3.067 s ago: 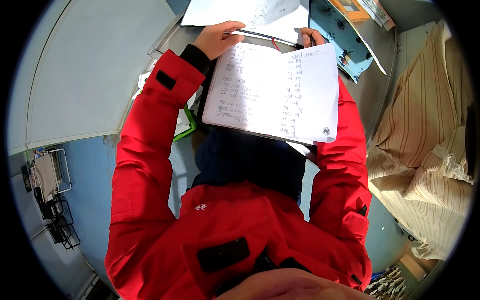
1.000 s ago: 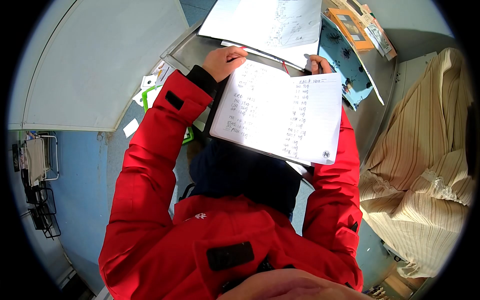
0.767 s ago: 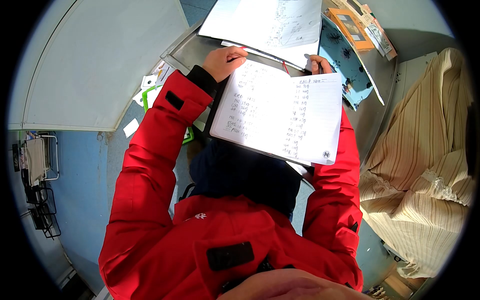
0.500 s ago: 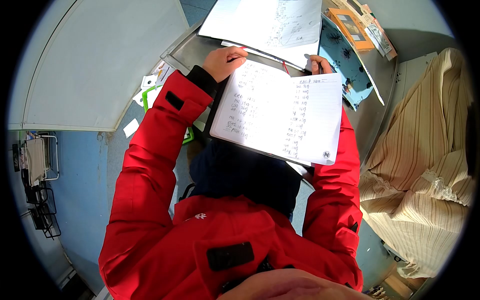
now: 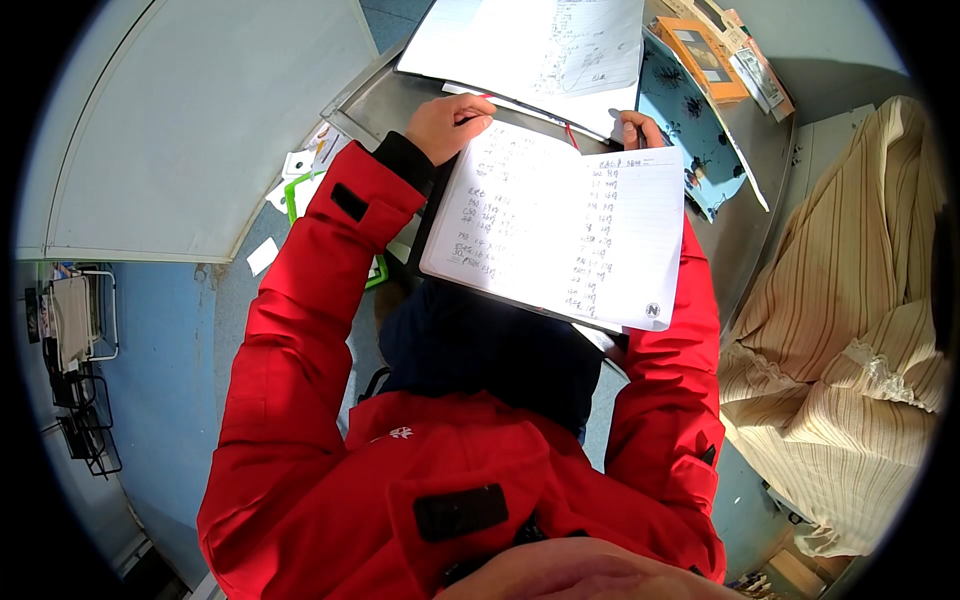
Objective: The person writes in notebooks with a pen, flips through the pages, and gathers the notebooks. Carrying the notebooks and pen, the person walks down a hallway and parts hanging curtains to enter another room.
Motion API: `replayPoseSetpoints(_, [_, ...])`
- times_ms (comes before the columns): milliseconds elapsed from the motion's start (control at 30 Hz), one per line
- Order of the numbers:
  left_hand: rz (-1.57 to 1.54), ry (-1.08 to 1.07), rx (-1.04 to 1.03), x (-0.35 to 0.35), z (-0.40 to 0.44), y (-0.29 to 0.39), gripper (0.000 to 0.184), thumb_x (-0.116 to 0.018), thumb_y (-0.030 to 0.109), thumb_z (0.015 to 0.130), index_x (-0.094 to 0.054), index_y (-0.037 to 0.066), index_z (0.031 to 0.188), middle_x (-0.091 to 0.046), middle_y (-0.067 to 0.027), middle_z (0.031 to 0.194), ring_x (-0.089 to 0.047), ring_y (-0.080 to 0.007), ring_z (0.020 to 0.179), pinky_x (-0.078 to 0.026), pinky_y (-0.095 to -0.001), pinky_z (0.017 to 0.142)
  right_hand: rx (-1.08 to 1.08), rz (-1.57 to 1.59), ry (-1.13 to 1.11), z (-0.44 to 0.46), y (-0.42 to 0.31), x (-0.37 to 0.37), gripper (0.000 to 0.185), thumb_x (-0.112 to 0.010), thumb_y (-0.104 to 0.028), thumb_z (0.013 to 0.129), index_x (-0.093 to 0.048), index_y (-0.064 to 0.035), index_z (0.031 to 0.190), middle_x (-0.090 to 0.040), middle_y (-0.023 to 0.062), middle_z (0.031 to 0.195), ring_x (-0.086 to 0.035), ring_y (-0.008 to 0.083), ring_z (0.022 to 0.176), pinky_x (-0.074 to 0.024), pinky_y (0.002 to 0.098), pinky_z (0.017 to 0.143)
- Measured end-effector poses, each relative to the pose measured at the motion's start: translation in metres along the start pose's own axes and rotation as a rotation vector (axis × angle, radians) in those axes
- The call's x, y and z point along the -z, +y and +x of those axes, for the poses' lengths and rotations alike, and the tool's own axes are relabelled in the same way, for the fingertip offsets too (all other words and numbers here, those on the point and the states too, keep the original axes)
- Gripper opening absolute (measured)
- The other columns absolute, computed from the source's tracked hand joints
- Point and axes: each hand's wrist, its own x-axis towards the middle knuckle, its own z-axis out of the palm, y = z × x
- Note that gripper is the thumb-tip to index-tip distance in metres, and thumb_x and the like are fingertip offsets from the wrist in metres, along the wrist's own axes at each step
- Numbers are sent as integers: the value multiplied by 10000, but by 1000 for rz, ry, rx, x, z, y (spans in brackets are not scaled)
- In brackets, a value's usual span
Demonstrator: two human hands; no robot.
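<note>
An open notebook (image 5: 530, 220) with handwritten lines on both pages lies tilted in front of me, above my lap. My left hand (image 5: 447, 127) is closed at its upper left corner, fingers curled over the dark cover's edge. Behind the top edge of the right page is my right hand (image 5: 638, 128), partly hidden by the paper. Its fingers are bent around a thin dark pen (image 5: 642, 138), of which only a short piece shows. A second open notebook (image 5: 545, 45), also written on, lies farther back on the metal desk.
On the right, a blue patterned folder (image 5: 690, 120) and an orange box (image 5: 703, 58) sit on the metal desk (image 5: 372, 103). Striped cloth (image 5: 830, 280) hangs at far right. A green-rimmed item (image 5: 291, 195) and papers lie left, below a white panel (image 5: 200, 110).
</note>
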Motion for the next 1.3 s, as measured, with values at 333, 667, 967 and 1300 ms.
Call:
replayPoseSetpoints(333, [-19,1,-12,0,0,1,171,-650,178,848,-684,76,982,-647,-23,745,-596,-125,680,-471,-244,650,14,21,-5,0,1,0,266,-451,-248,999,-591,-38,1081,-611,67,923,-549,118,852,-433,258,773])
replayPoseSetpoints(667, [-15,8,-15,-1,1,-2,181,-648,181,847,-686,76,990,-613,-16,704,-566,-129,647,-460,-251,631,-37,-29,-82,0,4,6,307,-437,-324,1005,-574,-84,1140,-633,83,1018,-578,141,962,-458,286,849])
replayPoseSetpoints(967, [5,6,-14,-1,1,-3,183,-642,188,850,-686,77,988,-613,-18,704,-569,-133,646,-461,-254,630,-15,2,-82,2,3,6,290,-437,-287,1004,-568,-58,1123,-612,74,975,-556,128,912,-444,272,816])
replayPoseSetpoints(1300, [25,12,-30,0,0,3,181,-641,187,849,-684,77,986,-612,-19,707,-570,-139,648,-460,-255,632,-56,-33,-86,0,2,6,305,-444,-312,1004,-567,-76,1153,-631,82,1041,-576,140,981,-454,283,861])
